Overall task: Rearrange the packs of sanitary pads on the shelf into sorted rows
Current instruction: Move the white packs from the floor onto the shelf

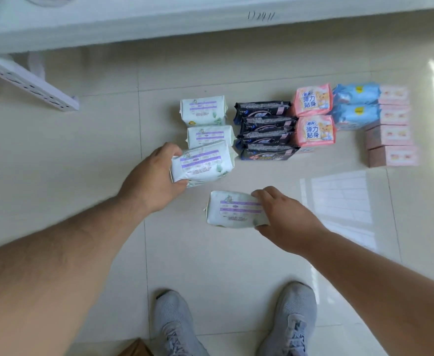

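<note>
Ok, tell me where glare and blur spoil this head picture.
Head view: window glare bleaches the floor tiles at right and the far right edge; the pink boxes there look washed out and smeared; wide-angle bending bows the white shelf edge; the packs in the left hand and right hand stay readable.

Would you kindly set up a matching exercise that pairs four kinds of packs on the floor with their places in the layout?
Things:
1. pale green packs
2. black packs
3. pink packs
4. blue packs

Places:
A. directly left of the pink boxes
B. leftmost row, with one pack held in each hand, left hand and right hand
C. between the black and the blue rows
D. second row from the left, four deep

Pairs: 1-B, 2-D, 3-C, 4-A
</note>
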Tool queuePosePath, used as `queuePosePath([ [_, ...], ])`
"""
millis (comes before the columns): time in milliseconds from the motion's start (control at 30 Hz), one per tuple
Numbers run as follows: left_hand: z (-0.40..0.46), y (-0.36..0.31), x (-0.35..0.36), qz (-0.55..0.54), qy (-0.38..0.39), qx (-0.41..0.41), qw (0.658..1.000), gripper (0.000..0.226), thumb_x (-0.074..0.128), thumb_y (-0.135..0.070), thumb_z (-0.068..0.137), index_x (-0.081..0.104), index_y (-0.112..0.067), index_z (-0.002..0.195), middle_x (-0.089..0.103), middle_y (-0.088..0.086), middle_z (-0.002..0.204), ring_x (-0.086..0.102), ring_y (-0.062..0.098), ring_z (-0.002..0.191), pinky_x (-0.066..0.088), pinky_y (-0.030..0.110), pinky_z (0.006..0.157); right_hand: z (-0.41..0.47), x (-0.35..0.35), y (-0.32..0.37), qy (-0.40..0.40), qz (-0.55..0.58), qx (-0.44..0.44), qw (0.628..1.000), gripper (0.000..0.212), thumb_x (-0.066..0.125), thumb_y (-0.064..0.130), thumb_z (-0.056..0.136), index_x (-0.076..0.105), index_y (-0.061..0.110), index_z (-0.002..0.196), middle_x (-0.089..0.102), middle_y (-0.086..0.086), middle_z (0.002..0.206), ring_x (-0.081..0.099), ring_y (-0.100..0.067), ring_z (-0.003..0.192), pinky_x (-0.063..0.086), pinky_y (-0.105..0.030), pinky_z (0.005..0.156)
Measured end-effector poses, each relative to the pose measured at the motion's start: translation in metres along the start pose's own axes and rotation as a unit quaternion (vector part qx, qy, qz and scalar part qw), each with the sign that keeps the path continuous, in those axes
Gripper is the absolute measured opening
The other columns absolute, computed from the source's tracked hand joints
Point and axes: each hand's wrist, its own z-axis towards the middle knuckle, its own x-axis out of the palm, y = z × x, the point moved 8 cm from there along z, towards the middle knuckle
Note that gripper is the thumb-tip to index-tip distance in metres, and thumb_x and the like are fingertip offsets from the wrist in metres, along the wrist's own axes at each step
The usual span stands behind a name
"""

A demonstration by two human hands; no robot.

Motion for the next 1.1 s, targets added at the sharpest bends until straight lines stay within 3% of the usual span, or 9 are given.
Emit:
queuePosePath([
  [200,-0.08,-0.069,-0.148,-0.049,-0.054,0.0,0.997,0.048,0.075,-0.032,0.074,0.052,-0.033,0.117,0.059,-0.014,0.113,0.053,0.019,0.104,0.05,0.036,0.081,-0.097,-0.151,0.051,-0.025,0.026,0.005,0.999,0.059,0.07,0.03,0.082,0.044,0.024,0.135,0.046,0.005,0.123,0.059,-0.022,0.101,0.051,-0.038,0.085],
  [400,-0.181,-0.157,-0.317,-0.159,-0.08,0.003,0.984,0.044,0.075,-0.02,0.079,0.055,-0.034,0.116,0.052,-0.017,0.115,0.055,0.003,0.099,0.05,0.031,0.092,-0.219,-0.323,0.131,-0.059,-0.009,-0.007,0.998,0.073,0.072,0.032,0.083,0.037,0.027,0.146,0.037,0.008,0.139,0.052,-0.02,0.119,0.044,-0.028,0.086],
  [500,-0.233,-0.197,-0.409,-0.197,-0.107,0.028,0.974,0.043,0.075,-0.016,0.081,0.057,-0.033,0.116,0.05,-0.02,0.111,0.053,-0.006,0.101,0.053,0.027,0.089,-0.287,-0.407,0.178,-0.07,-0.037,-0.021,0.997,0.074,0.072,0.037,0.082,0.038,0.029,0.146,0.041,0.009,0.138,0.052,-0.019,0.12,0.045,-0.03,0.092],
  [667,-0.323,-0.254,-0.553,-0.209,-0.164,0.06,0.962,0.041,0.075,-0.02,0.083,0.056,-0.041,0.113,0.048,-0.025,0.109,0.055,-0.012,0.095,0.042,0.003,0.071,-0.396,-0.532,0.256,-0.112,-0.096,-0.039,0.988,0.074,0.076,0.04,0.079,0.042,0.026,0.143,0.049,0.006,0.131,0.053,-0.019,0.118,0.044,-0.028,0.093],
  [800,-0.381,-0.282,-0.655,-0.217,-0.22,0.087,0.947,0.042,0.076,-0.028,0.081,0.056,-0.044,0.114,0.059,-0.014,0.106,0.06,0.003,0.088,0.048,0.02,0.074,-0.469,-0.61,0.314,-0.166,-0.135,-0.05,0.975,0.079,0.075,0.042,0.082,0.037,0.025,0.149,0.046,0.004,0.143,0.049,-0.02,0.125,0.044,-0.033,0.102],
  [900,-0.418,-0.298,-0.722,-0.221,-0.242,0.111,0.938,0.047,0.076,-0.038,0.081,0.05,-0.049,0.119,0.061,-0.013,0.118,0.059,0.008,0.106,0.052,0.032,0.089,-0.515,-0.659,0.354,-0.224,-0.123,-0.069,0.964,0.07,0.077,0.04,0.079,0.045,0.032,0.14,0.051,0.01,0.134,0.056,-0.014,0.112,0.051,-0.032,0.093],
  [967,-0.442,-0.307,-0.762,-0.228,-0.264,0.133,0.928,0.045,0.076,-0.044,0.078,0.048,-0.053,0.113,0.064,-0.012,0.116,0.063,0.008,0.102,0.055,0.038,0.087,-0.541,-0.685,0.378,-0.256,-0.134,-0.076,0.954,0.071,0.077,0.042,0.077,0.044,0.034,0.139,0.053,0.012,0.132,0.058,-0.013,0.109,0.052,-0.031,0.091],
  [1033,-0.466,-0.315,-0.799,-0.231,-0.3,0.156,0.912,0.047,0.077,-0.048,0.074,0.048,-0.053,0.112,0.065,-0.015,0.113,0.063,0.009,0.104,0.054,0.041,0.089,-0.564,-0.707,0.399,-0.279,-0.133,-0.087,0.947,0.072,0.077,0.046,0.076,0.043,0.037,0.138,0.054,0.015,0.132,0.06,-0.012,0.108,0.052,-0.031,0.089],
  [1100,-0.486,-0.319,-0.832,-0.242,-0.335,0.181,0.892,0.047,0.079,-0.038,0.077,0.05,-0.046,0.114,0.064,-0.017,0.115,0.061,0.009,0.109,0.052,0.037,0.092,-0.585,-0.727,0.419,-0.305,-0.147,-0.099,0.936,0.071,0.077,0.052,0.074,0.044,0.039,0.136,0.054,0.019,0.129,0.055,-0.01,0.112,0.045,-0.029,0.091],
])
